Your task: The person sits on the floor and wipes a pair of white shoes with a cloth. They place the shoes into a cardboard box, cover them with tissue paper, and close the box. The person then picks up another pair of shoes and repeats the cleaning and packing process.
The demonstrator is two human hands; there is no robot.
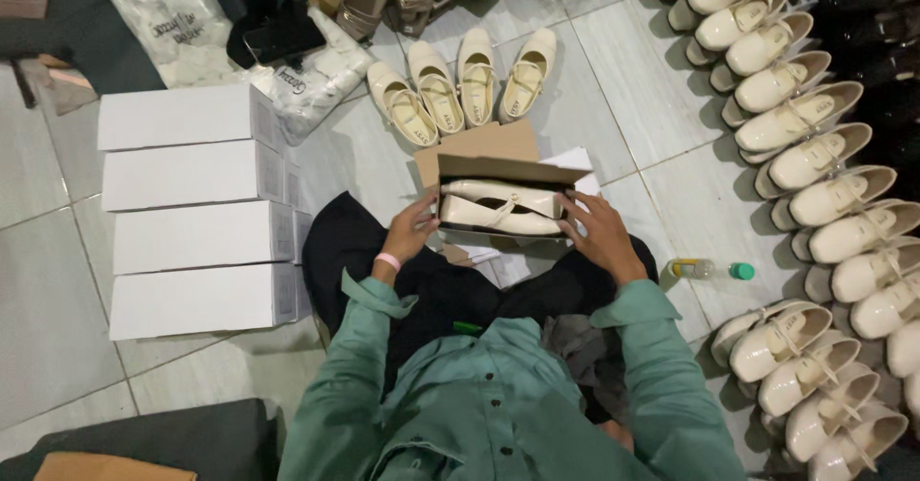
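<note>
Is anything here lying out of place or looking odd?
Only the small clear plastic bottle with a green cap stands out: it lies on its side on the tiled floor, alone among neat rows of cream shoes.

Four white boxes (196,208) stacked left (brown open box (498,170) centre).

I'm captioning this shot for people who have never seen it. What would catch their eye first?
First the open shoe box at centre, holding a pair of cream strap shoes, with the left hand and right hand at its two ends. Next, the long row of matching cream shoes down the right edge, and the four closed white boxes side by side on the left.
</note>
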